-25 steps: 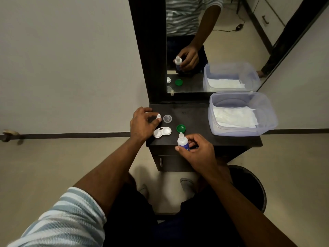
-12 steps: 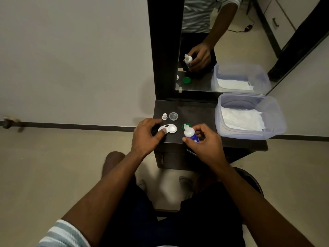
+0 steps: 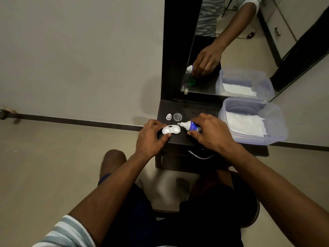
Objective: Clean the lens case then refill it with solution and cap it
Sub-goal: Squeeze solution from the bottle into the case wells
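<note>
Solution is what the lens case [image 3: 171, 130] is waiting for: it is lying open near the front left edge of the dark dresser top [image 3: 195, 109], both white wells facing up and uncapped, and from here you cannot tell whether either well is wet or dry. Your left hand [image 3: 151, 138] is steadying it, thumb and fingers curling round its left end. Your right hand [image 3: 211, 134] is gripping the solution bottle [image 3: 191, 126], tipping it on its side so the white nozzle is pointing at the right well, just beside the case but apparently not quite over it. No drop is showing, so the filling is probably only beginning.

Behind the case, the small white bottle cap [image 3: 168, 116] is standing just left of a clear round case lid [image 3: 177, 116], both well clear of your fingers. A second, green lid is showing only in the mirror [image 3: 231, 41], its real position hiding behind your right hand. Further right, a clear plastic tub [image 3: 249, 138] is holding white tissue [image 3: 245, 123].

Judging by the layout, any cleaning looks finished or skipped; you cannot confirm which. What is remaining: filling both wells, screwing both lids on, and recapping the bottle
</note>
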